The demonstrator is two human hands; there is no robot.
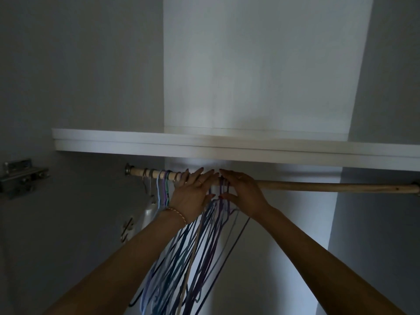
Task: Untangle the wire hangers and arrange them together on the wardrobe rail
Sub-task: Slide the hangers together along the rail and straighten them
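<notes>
Where the wooden wardrobe rail spans the cupboard beneath a white shelf, both hands are raised to it near its left half. Left hand: fingers straight and spread, laid flat against the rail and the hooks there, a ring on one finger, a beaded bracelet at the wrist. Right hand: fingers likewise extended, tips on the rail just beside the left hand's, thumb lowered towards the hanger necks; a ring on one finger. Neither hand curls round anything. Wire hangers: a dense bunch in blue, purple and pale tones, hooked on the rail between the two hands and hanging down between the forearms, wires crossing one another. A few further hooks, some metal and some coloured, sit on the rail left of the left hand, with a white hanger below them. Metal hinge: on the left cupboard wall. Small metal hook: lower on the same wall.
</notes>
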